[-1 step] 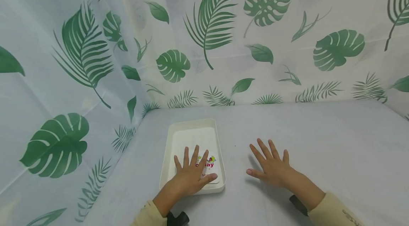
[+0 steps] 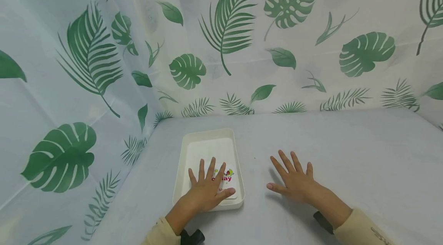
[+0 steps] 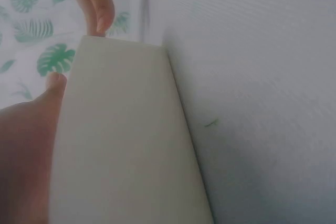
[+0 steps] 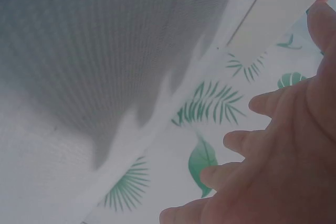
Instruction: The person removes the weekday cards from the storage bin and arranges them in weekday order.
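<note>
A shallow white tray (image 2: 211, 145) lies on the table, left of centre in the head view. Inside its near end is a flat white item with coloured print (image 2: 229, 179), partly covered by my left hand (image 2: 205, 190). That hand is spread over the tray with its fingers apart; whether it touches the printed item I cannot tell. To the right of the tray, my right hand (image 2: 294, 183) is held with spread fingers over the table, its shadow beneath it, and holds nothing. The left wrist view shows the tray's outer side wall (image 3: 123, 135) close up.
A pale cloth-like surface covers the table (image 2: 328, 141). Behind and to the left hangs a white curtain (image 2: 238, 79) printed with green leaves. Dark wrist-worn devices (image 2: 194, 237) show under both forearms, below beige sleeves (image 2: 360, 229).
</note>
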Available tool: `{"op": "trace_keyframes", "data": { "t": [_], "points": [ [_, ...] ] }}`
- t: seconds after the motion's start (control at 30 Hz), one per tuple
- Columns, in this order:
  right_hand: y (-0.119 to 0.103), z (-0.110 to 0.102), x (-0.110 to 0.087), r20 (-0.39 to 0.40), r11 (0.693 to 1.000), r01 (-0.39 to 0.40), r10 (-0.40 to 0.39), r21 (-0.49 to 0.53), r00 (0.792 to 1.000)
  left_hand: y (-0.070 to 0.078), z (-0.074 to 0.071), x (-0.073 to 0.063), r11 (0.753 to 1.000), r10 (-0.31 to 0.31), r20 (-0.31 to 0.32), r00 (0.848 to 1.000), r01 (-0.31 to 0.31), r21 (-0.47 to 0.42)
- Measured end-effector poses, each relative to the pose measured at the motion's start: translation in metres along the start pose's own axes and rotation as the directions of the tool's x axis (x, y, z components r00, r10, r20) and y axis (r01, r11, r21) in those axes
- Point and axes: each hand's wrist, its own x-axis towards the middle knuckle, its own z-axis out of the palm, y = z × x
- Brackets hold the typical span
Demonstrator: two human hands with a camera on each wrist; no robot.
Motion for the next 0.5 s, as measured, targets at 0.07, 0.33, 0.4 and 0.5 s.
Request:
{"op": "trace_keyframes", "data": {
  "t": [0.07, 0.33, 0.4, 0.5],
  "points": [
    [0.0, -0.001, 0.001, -0.001, 1.0, 0.0, 0.0, -0.006, 1.0, 0.0, -0.001, 0.0, 1.0, 0.001, -0.004, 1.0, -0.001, 0.002],
    [-0.005, -0.002, 0.004, 0.002, 1.0, 0.016, -0.016, -0.004, 1.0, -0.009, -0.008, -0.004, 1.0, -0.01, -0.03, 1.0, 0.011, 0.01],
    [-0.007, -0.001, 0.006, -0.015, 0.999, 0.043, -0.043, -0.016, 0.999, -0.017, -0.01, -0.006, 1.0, -0.027, -0.038, 0.999, 0.027, 0.007],
    [-0.014, -0.001, 0.012, -0.049, 0.995, 0.091, -0.093, -0.033, 0.994, -0.032, -0.015, -0.01, 0.998, -0.064, -0.056, 0.996, 0.064, -0.004]
  ]
}}
